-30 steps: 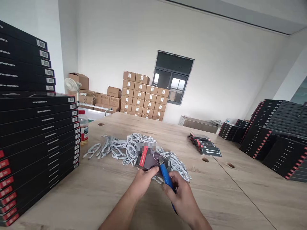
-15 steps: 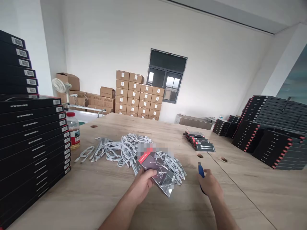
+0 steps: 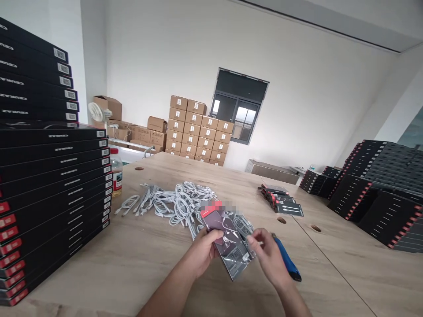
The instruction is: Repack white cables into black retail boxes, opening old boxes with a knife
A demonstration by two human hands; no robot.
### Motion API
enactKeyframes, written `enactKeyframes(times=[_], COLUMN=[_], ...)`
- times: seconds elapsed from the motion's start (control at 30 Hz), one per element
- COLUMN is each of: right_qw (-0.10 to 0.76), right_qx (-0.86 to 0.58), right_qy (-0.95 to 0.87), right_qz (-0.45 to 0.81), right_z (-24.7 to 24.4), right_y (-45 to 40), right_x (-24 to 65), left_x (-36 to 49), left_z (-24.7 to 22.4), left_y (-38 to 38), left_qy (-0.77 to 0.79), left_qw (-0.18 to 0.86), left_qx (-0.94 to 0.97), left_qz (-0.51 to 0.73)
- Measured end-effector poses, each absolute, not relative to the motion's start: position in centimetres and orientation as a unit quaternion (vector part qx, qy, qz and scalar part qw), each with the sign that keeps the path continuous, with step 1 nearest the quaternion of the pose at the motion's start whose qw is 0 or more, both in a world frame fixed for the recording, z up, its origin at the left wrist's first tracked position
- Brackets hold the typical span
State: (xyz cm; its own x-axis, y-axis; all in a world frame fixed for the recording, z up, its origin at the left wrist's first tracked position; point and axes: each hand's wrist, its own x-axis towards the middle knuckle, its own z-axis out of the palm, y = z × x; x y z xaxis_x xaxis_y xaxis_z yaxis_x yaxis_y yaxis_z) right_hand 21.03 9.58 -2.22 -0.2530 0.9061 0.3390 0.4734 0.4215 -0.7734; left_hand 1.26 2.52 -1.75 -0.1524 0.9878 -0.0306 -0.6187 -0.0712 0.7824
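My left hand (image 3: 203, 253) grips a dark flat package (image 3: 228, 246) with a red top corner and shiny film over it. At the package's right edge is my right hand (image 3: 266, 253), thumb and fingers pinched on what looks like the clear film. A blue cutter (image 3: 287, 259) lies on the table just right of my right hand. Behind the package spreads a pile of grey-white coiled cables (image 3: 185, 202), partly covered by it.
Tall stacks of black boxes stand at the left (image 3: 49, 185) and right (image 3: 357, 193). A red-capped bottle (image 3: 117, 176) is beside the left stack. Several dark packages (image 3: 277, 198) lie at the table's (image 3: 330, 273) back right. Cartons (image 3: 198, 132) are stacked beyond.
My right hand has let go of the blue cutter, which now lies on the table, and has moved left to the package's edge. The view has shifted left.
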Motion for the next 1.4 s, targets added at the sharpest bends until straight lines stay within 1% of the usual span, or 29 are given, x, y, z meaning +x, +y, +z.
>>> enactKeyframes(times=[0.1,0.23,0.37,0.47,0.6,0.77,0.87,1.0,1.07,1.13,1.27,1.33,1.4], right_qw=[0.408,0.412,0.432,0.425,0.422,0.462,0.482,0.489,0.483,0.476,0.454,0.436,0.436], right_qx=[-0.368,-0.354,-0.354,-0.362,-0.373,-0.383,-0.399,-0.414,-0.406,-0.392,-0.328,-0.288,-0.279], right_qy=[-0.771,-0.772,-0.77,-0.784,-0.785,-0.749,-0.736,-0.731,-0.727,-0.712,-0.695,-0.706,-0.71], right_qz=[0.322,0.331,0.308,0.272,0.259,0.281,0.258,0.234,0.27,0.337,0.452,0.477,0.477], right_z=[-2.6,-2.9,-3.0,-3.1,-2.9,-2.5,-2.7,-3.2,-3.3,-3.3,-2.7,-2.4,-2.2], right_y=[7.8,7.4,7.6,7.6,7.6,7.5,7.6,7.8,7.7,7.5,6.6,6.3,6.2], right_x=[18.9,18.3,18.6,18.7,18.8,18.6,18.4,18.0,17.7,17.5,17.3,17.3,17.4], left_x=[1.4,1.5,1.9,2.0,1.9,1.4,1.1,0.8,0.5,0.3,0.3,0.4,0.5], left_z=[-1.8,-1.8,-2.0,-2.5,-2.8,-2.2,-2.1,-2.2,-2.2,-2.1,-1.8,-1.7,-1.7], left_y=[2.5,2.6,2.4,2.3,2.2,2.2,2.3,2.2,2.0,1.8,1.7,1.9,2.1], left_qy=[0.342,0.334,0.364,0.42,0.455,0.414,0.392,0.406,0.413,0.415,0.374,0.354,0.349], left_qw=[0.585,0.587,0.593,0.592,0.586,0.619,0.63,0.619,0.613,0.61,0.618,0.608,0.598], left_qx=[0.288,0.311,0.358,0.383,0.385,0.377,0.381,0.389,0.392,0.394,0.419,0.443,0.452], left_qz=[0.676,0.669,0.623,0.572,0.549,0.55,0.552,0.549,0.547,0.548,0.551,0.555,0.562])
